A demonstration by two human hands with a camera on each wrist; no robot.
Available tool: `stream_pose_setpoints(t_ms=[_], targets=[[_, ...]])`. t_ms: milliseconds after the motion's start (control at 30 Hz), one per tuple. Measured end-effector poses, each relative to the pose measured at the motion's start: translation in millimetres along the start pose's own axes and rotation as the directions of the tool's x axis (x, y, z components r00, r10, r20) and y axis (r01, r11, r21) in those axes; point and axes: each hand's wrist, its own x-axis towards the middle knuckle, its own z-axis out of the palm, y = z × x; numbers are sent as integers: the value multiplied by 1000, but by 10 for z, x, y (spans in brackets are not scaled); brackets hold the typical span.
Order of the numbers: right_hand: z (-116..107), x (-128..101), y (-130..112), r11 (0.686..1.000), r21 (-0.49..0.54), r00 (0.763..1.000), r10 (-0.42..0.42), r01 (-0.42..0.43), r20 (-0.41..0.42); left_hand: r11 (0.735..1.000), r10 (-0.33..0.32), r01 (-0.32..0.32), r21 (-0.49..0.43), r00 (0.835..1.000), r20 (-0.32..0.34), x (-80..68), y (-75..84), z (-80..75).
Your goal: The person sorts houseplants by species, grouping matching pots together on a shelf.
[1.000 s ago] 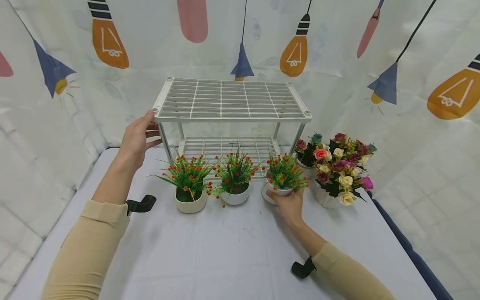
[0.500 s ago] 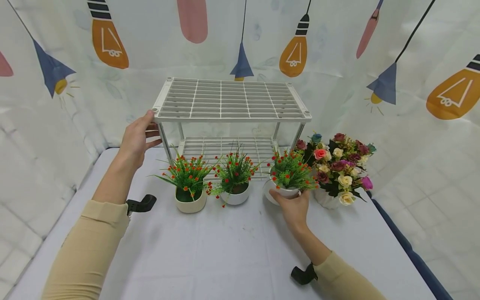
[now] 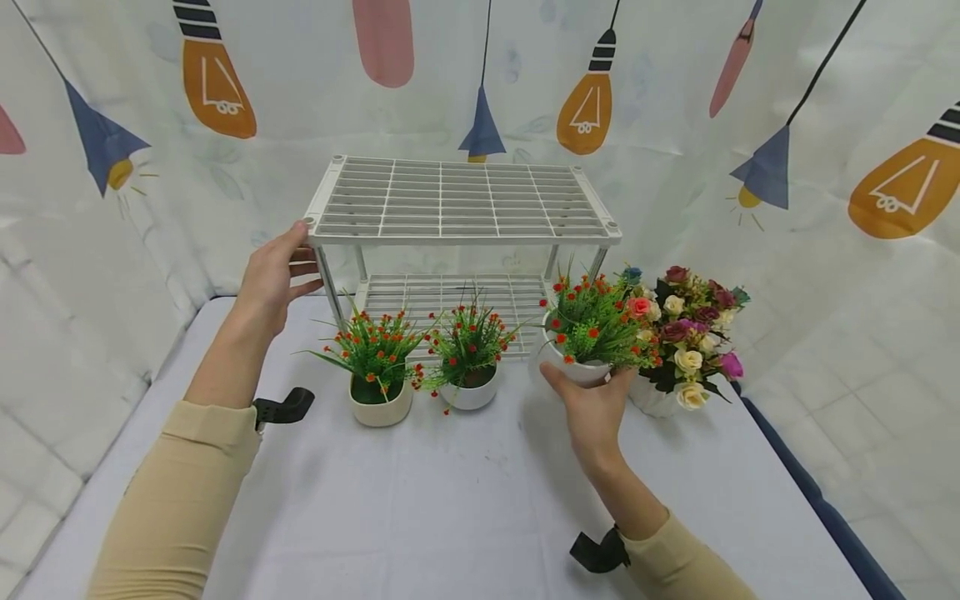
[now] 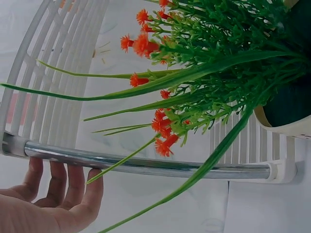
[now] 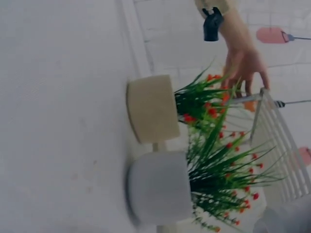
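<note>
My right hand (image 3: 592, 412) grips the white pot (image 3: 581, 369) of the red-flowered plant (image 3: 592, 321), fingers curled round its base. A second ago it sat on the table (image 3: 450, 500); now it's lifted clear, up near the shelf's (image 3: 461, 200) front right leg and brushing the rose bouquet (image 3: 686, 329) (close quarters there). My left hand (image 3: 273, 275) still steadies the shelf's left corner, fingers loosely round its post. The two other plants (image 3: 420, 350) haven't moved.
</note>
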Motion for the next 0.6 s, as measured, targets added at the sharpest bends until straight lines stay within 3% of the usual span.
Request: stream_pose_setpoints(t_ms=[300,600], targets=[[277,49,-528,996,77,996,-50,44,79,1000,-4,4,-4,1000,2,16,-6,5],[788,248,-922,975,193,969,-152,114,194,1000,-11,11,10,999,37,6,21,-22]])
